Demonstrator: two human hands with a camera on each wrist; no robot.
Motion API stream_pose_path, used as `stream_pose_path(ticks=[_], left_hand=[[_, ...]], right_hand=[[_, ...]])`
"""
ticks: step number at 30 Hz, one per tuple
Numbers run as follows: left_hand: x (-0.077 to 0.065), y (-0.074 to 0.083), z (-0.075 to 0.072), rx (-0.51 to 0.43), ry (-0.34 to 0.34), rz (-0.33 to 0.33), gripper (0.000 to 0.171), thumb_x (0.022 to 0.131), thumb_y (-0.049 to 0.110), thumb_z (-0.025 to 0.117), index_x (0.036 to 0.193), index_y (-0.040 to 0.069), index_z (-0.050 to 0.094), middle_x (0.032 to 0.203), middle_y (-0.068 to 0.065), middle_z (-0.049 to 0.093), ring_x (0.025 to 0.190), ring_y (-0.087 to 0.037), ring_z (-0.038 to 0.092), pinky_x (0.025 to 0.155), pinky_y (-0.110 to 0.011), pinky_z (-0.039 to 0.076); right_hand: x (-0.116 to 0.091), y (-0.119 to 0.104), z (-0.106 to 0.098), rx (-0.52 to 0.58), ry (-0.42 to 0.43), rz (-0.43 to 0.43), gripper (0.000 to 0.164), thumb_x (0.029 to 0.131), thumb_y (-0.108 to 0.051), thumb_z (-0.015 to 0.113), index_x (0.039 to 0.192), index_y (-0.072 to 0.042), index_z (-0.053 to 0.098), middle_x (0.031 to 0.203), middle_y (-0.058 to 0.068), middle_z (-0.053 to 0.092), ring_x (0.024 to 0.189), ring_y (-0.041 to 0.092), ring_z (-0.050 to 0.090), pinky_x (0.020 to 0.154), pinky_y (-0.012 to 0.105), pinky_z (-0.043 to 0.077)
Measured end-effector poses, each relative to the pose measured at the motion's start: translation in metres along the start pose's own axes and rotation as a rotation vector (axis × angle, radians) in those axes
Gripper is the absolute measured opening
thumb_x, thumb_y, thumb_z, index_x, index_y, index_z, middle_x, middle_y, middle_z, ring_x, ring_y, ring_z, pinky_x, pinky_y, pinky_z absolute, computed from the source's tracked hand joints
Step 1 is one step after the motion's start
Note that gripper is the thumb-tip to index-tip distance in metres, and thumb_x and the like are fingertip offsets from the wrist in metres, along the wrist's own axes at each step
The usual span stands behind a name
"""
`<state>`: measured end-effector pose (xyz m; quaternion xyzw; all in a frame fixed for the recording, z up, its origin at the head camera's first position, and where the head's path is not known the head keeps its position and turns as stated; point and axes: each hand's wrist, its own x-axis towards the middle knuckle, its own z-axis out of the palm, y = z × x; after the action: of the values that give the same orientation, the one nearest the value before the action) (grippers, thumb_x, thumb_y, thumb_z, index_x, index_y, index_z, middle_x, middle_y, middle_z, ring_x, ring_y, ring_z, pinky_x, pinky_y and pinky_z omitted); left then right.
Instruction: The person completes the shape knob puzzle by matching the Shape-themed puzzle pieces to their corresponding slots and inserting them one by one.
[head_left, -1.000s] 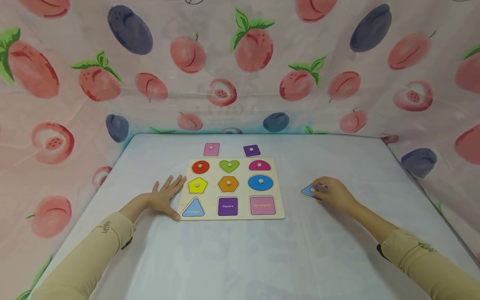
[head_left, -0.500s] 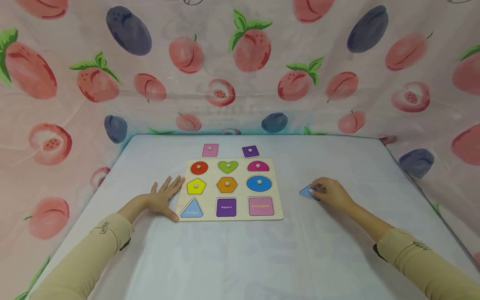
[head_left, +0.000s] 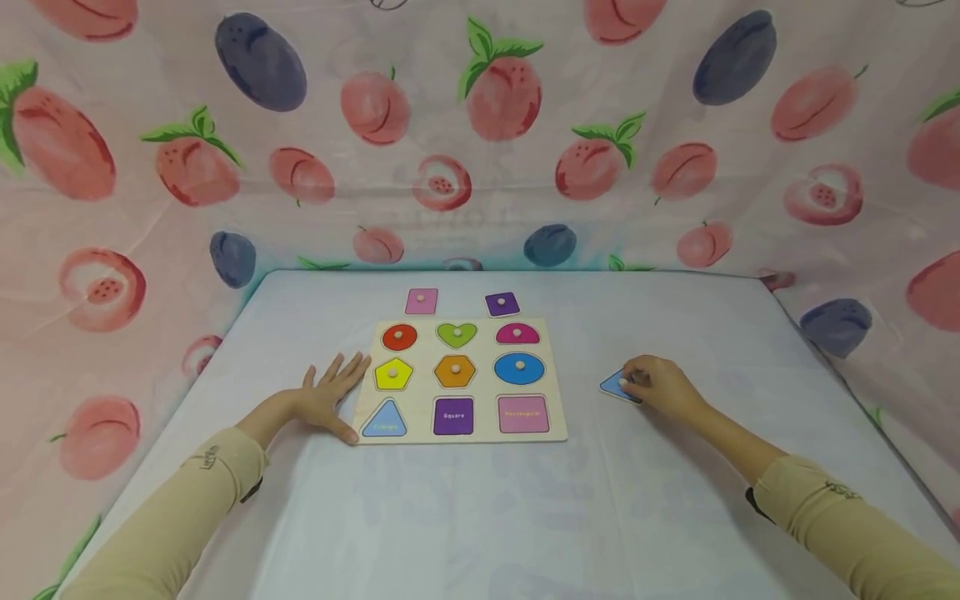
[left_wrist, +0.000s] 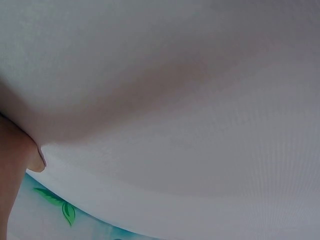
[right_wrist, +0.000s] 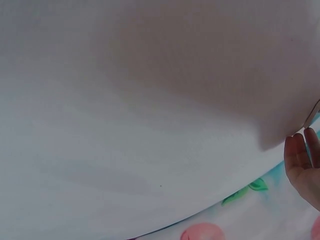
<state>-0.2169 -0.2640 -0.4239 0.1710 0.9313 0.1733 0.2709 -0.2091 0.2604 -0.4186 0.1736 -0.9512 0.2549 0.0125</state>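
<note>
A wooden shape puzzle board (head_left: pixel 485 379) lies flat on the table. Knobbed shapes fill its upper two rows, while its bottom row shows the printed triangle, square and rectangle recesses. My left hand (head_left: pixel 326 400), fingers spread, rests at the board's left edge. To the right of the board, my right hand (head_left: pixel 666 390) pinches the knob of a light blue triangle puzzle piece (head_left: pixel 611 384), low over the cloth. Only part of the left hand (left_wrist: pixel 15 155) shows in the left wrist view. In the right wrist view, fingers of the right hand (right_wrist: pixel 302 160) appear at the edge.
Behind the board lie a pink rectangle piece (head_left: pixel 422 306) and a purple square piece (head_left: pixel 506 308), each with a knob. A white cloth (head_left: pixel 465 517) covers the table. Fruit-printed curtains (head_left: pixel 315 225) hang around the back and sides.
The view has shifted very slightly. Both hands stay in place, the right still pinching the triangle piece.
</note>
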Motion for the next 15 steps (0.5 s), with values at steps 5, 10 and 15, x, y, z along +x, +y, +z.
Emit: stream_pose_path(ticks=[5,10,15], left_hand=[[-0.0011,0.0011,0.0003,-0.004,0.002,0.004,0.13,0.062,0.049,0.082,0.15,0.008,-0.004,0.157,-0.02,-0.014,0.141,-0.044,-0.021,0.103,-0.069,-0.02],[-0.0002,0.0013,0.0012,0.006,0.004,0.003,0.129,0.063,0.048,0.082,0.15,0.008,-0.004,0.157,-0.02,-0.013,0.141,-0.044,-0.02,0.103,-0.07,-0.018],[0.0002,0.0003,0.0012,0.016,0.0,0.003,0.13,0.062,0.05,0.081,0.15,0.008,-0.005,0.157,-0.02,-0.014,0.141,-0.044,-0.02,0.103,-0.07,-0.018]], right_hand=[[0.0015,-0.0013,-0.0004,-0.001,0.0,-0.003,0.01,0.084,-0.004,0.067,0.091,0.002,0.066,0.114,0.03,0.062,0.107,0.048,0.058,0.086,0.057,0.049],[0.0047,-0.0044,-0.0002,0.01,-0.007,0.0,0.006,0.085,-0.004,0.066,0.087,0.001,0.066,0.116,0.031,0.061,0.11,0.049,0.056,0.089,0.059,0.047],[0.0068,-0.0073,0.0044,0.03,-0.008,0.001,0.005,0.085,-0.004,0.065,0.086,0.001,0.066,0.116,0.031,0.06,0.111,0.049,0.054,0.091,0.059,0.045]])
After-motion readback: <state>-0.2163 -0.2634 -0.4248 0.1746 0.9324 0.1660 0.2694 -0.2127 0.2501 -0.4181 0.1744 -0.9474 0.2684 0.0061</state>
